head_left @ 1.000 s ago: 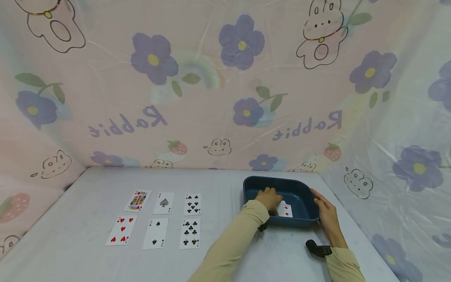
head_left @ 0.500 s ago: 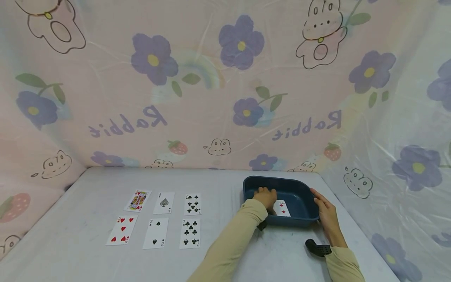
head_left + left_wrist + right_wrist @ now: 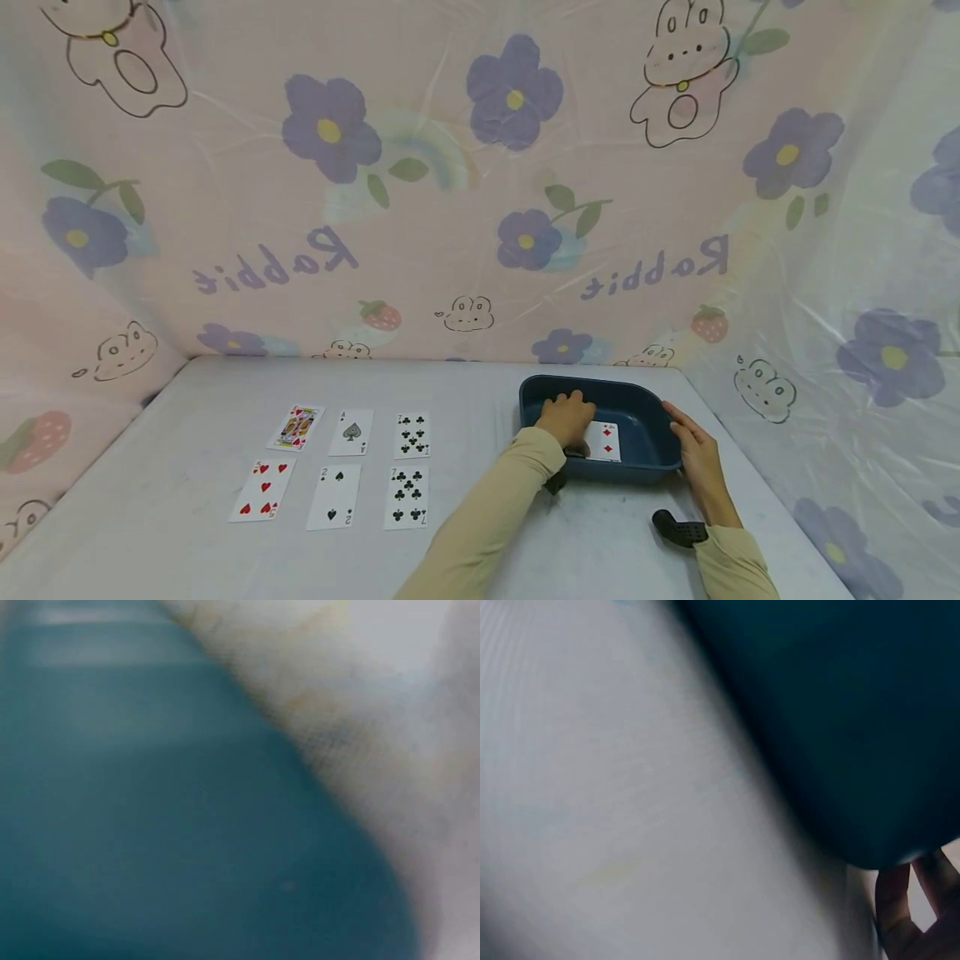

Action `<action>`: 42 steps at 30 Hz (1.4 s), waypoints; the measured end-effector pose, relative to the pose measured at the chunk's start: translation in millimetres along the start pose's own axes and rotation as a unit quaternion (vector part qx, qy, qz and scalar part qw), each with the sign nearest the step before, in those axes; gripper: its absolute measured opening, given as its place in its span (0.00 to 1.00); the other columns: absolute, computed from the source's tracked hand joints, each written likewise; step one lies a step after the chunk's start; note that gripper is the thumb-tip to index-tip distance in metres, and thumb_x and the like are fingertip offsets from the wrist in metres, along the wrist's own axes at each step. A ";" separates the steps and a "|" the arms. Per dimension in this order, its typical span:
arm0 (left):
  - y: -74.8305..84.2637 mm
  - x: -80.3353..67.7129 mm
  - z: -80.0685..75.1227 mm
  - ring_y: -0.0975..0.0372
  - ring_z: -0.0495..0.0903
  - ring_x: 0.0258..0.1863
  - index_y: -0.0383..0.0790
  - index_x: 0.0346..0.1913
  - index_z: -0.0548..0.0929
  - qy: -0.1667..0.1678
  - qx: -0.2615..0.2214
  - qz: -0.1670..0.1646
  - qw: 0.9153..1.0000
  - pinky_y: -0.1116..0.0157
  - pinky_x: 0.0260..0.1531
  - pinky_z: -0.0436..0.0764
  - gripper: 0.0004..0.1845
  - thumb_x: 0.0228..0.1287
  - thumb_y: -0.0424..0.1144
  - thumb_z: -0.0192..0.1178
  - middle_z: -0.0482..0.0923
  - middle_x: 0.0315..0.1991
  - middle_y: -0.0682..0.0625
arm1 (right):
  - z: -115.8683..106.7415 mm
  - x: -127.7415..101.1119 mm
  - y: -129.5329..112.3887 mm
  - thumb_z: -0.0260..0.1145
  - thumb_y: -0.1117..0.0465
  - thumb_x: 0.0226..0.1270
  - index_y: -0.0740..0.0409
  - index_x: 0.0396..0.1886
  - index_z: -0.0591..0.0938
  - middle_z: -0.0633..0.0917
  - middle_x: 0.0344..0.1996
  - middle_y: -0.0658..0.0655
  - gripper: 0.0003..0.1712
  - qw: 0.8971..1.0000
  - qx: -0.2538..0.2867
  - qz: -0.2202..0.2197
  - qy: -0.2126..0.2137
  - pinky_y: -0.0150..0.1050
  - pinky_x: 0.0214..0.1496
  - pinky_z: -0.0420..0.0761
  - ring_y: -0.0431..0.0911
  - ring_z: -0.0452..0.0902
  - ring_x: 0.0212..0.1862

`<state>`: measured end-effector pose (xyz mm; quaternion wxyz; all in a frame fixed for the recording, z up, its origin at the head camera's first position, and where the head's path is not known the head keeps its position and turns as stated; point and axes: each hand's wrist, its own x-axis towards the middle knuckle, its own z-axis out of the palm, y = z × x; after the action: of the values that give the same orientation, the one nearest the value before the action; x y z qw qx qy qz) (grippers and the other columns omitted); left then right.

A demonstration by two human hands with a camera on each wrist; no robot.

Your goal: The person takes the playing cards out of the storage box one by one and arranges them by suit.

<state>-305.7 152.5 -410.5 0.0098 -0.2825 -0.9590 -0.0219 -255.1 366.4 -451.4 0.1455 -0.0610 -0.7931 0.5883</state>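
I saw a grey table (image 3: 187,542) walled by a pink sheet (image 3: 450,167) printed with purple flowers and rabbits. At about three o'clock on the table stood a dark blue tray (image 3: 642,403), near the table's far right corner. The wrist views showed only blurred blue tray wall (image 3: 150,825) and grey cloth, with fingertips (image 3: 911,907) at the corner of the right one.

My left hand (image 3: 567,418) was inside the tray, at its nine o'clock side, knuckles up and fingers curled down toward the floor of the tray. I could not tell whether they pinched anything. My right hand (image 3: 696,454) lay flat and relaxed against the tray's outer wall at four o'clock, bracing it. The hands were apart, the tray's width between them.

A two of diamonds (image 3: 604,441) lay face up on the tray floor, just beside the left hand at its three o'clock.

Six cards lay face up in two rows at nine o'clock, well apart from the tray: a king (image 3: 295,427), an ace of spades (image 3: 350,432) and a club card (image 3: 412,435) behind, a five of hearts (image 3: 262,490), a two of spades (image 3: 333,497) and a seven of clubs (image 3: 406,497) in front.

I judged that lifting a flat card cleanly would need the right hand's brace kept firm, and the card slid against the wall so that an edge could rise for a pinch.
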 end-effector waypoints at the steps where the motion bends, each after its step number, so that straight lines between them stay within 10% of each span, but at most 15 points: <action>1: -0.4 0.8 0.2 0.60 0.74 0.42 0.55 0.53 0.82 0.006 -0.002 0.000 1.000 0.61 0.41 0.75 0.29 0.46 0.54 0.76 0.74 0.47 0.55 | 0.0 0.2 0.3 0.41 0.57 0.81 0.63 0.73 0.62 0.59 0.72 0.61 0.27 1.000 -0.001 -0.001 0.000 0.46 0.72 0.49 0.49 0.48 0.74; 12: -11.3 4.3 -4.5 0.65 0.79 0.38 0.50 0.47 0.84 0.031 -0.109 -0.006 0.994 0.65 0.35 0.77 0.11 0.63 0.35 0.65 0.80 0.42 0.58 | 0.4 0.4 1.0 0.42 0.56 0.81 0.62 0.73 0.62 0.59 0.72 0.61 0.27 1.000 -0.001 0.002 0.004 0.46 0.72 0.50 0.49 0.49 0.74; 27: -27.9 -4.1 -11.7 0.64 0.72 0.35 0.39 0.37 0.81 0.080 -0.309 -0.033 0.947 0.72 0.32 0.73 0.06 0.60 0.33 0.68 0.77 0.32 0.53 | -1.9 0.1 1.7 0.41 0.56 0.81 0.62 0.73 0.62 0.59 0.72 0.61 0.27 1.000 -0.006 0.002 0.002 0.39 0.71 0.51 0.48 0.50 0.73; 33: -32.2 -7.5 -10.9 0.66 0.78 0.19 0.34 0.36 0.80 0.082 -0.395 -0.041 0.914 0.73 0.20 0.76 0.06 0.59 0.28 0.67 0.76 0.25 0.52 | -1.1 0.5 0.6 0.41 0.56 0.81 0.62 0.73 0.62 0.60 0.72 0.61 0.27 1.000 -0.004 0.005 0.004 0.42 0.72 0.51 0.49 0.50 0.73; 42: -39.6 -11.7 -13.5 0.57 0.84 0.22 0.32 0.36 0.80 0.079 -0.476 -0.038 0.875 0.71 0.21 0.77 0.04 0.58 0.24 0.61 0.80 0.22 0.52 | -2.1 0.5 1.1 0.41 0.55 0.81 0.62 0.73 0.62 0.60 0.72 0.60 0.27 1.000 -0.014 -0.007 -0.005 0.15 0.56 0.58 0.47 0.51 0.73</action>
<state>-317.3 112.2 -398.8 -0.0508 -0.2135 -0.8388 -0.4982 -255.0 368.8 -451.8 0.1447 -0.0550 -0.8021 0.5767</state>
